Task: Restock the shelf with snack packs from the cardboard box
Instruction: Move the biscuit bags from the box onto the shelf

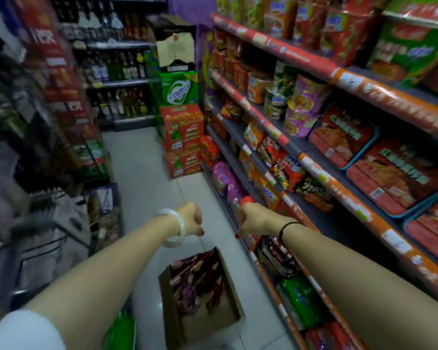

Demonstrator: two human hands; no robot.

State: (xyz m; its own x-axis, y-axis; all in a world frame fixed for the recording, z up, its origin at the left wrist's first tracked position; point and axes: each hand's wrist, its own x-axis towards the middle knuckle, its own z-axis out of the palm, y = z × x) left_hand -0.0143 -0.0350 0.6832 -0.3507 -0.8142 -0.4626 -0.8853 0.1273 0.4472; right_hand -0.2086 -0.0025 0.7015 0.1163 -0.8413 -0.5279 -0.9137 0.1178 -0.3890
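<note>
An open cardboard box (232, 294) stands on the floor below my arms, with several dark red and purple snack packs (197, 279) inside. Both my arms reach forward over it. My left hand (191, 218), with a white bangle on the wrist, hangs from a bent wrist with fingers loosely curled and holds nothing. My right hand (253, 219), with a black band on the wrist, hangs the same way beside the low shelf edge (299, 213); nothing shows in it. A dark snack pack (276, 256) lies on the bottom shelf just under my right forearm.
The shelf unit on the right (339, 173) is packed with noodle cups, trays and bags. Stacked red and green cartons (182, 127) block the aisle's far right. A metal cart (48, 238) stands at the left. A green bag (122, 332) lies near my left elbow.
</note>
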